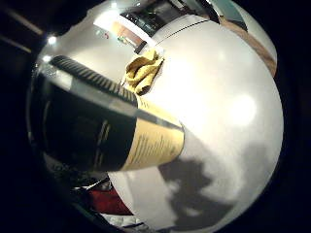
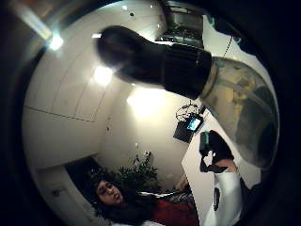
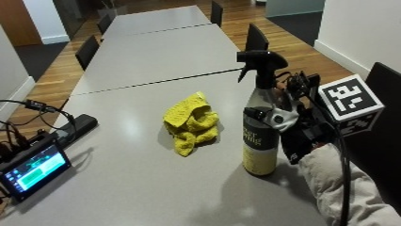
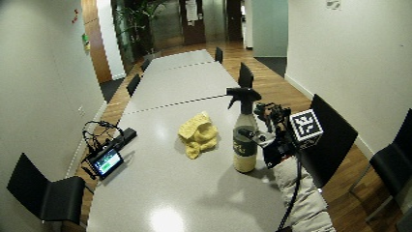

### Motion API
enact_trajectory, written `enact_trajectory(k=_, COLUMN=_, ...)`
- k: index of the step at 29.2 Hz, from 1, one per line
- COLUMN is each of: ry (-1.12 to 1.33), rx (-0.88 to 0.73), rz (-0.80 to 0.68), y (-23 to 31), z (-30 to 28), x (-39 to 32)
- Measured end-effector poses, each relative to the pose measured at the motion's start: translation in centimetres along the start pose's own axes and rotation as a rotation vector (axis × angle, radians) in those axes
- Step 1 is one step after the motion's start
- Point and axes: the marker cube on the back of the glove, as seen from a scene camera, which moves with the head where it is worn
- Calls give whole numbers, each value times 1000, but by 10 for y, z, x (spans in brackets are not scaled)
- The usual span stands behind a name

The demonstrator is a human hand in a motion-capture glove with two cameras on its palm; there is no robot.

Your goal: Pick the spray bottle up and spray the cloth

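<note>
A spray bottle [image 3: 260,141] with a black trigger head, clear neck and a black and yellow label stands upright on the grey table [image 3: 138,188]. My gloved right hand [image 3: 300,127] comes from the right and its fingers wrap round the bottle's body below the neck. The nozzle points left, towards a crumpled yellow cloth [image 3: 190,123] lying a short way to the bottle's left. In the little finger side palm view the label [image 1: 112,131] fills the near side, with the cloth [image 1: 142,72] beyond it on the table. The thumb side palm view shows the black head and cap [image 2: 188,70] close up.
A small screen device [image 3: 31,167] with cables lies at the table's left edge. Black chairs [image 3: 255,40] stand along both sides of the table. A seam [image 3: 156,82] crosses the table behind the cloth. In the wide view the bottle [image 4: 244,145] is near the right edge.
</note>
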Motion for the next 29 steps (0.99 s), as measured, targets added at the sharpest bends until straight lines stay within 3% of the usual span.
enact_trajectory(k=5, ry=-87, rx=-4, rz=-13, y=4, z=6, x=-6)
enact_trajectory(k=14, ry=-37, rx=71, rz=-70, y=-3, z=1, x=-26)
enact_trajectory(k=20, ry=33, rx=62, rz=37, y=15, z=-6, x=-10)
enact_trajectory(k=23, ry=195, rx=67, rz=56, y=9, z=-22, x=-2)
enact_trajectory(k=29, ry=820, rx=-40, rz=94, y=-18, z=-58, x=8)
